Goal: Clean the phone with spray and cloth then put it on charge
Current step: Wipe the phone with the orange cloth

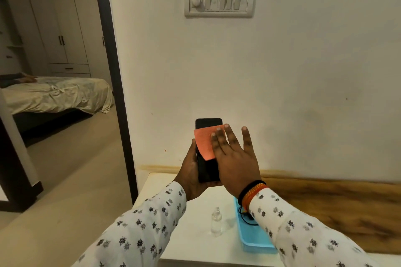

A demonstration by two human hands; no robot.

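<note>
A black phone [208, 124] stands upright in front of me, gripped from the left and below by my left hand [189, 171]. An orange cloth [203, 143] lies across the phone's upper screen. My right hand [235, 156] presses flat on the cloth, fingers spread and pointing up. A small clear spray bottle [216, 220] stands on the white table [195, 243] below my hands. A black cable [245, 217] lies in a blue tray [256, 243] to the right of the bottle, partly hidden by my right sleeve.
A switch panel [219, 3] is on the white wall above. A wooden surface [338, 208] runs along the wall at the right. At the left, a dark door frame [115, 84] opens onto a bedroom with a bed [56, 95].
</note>
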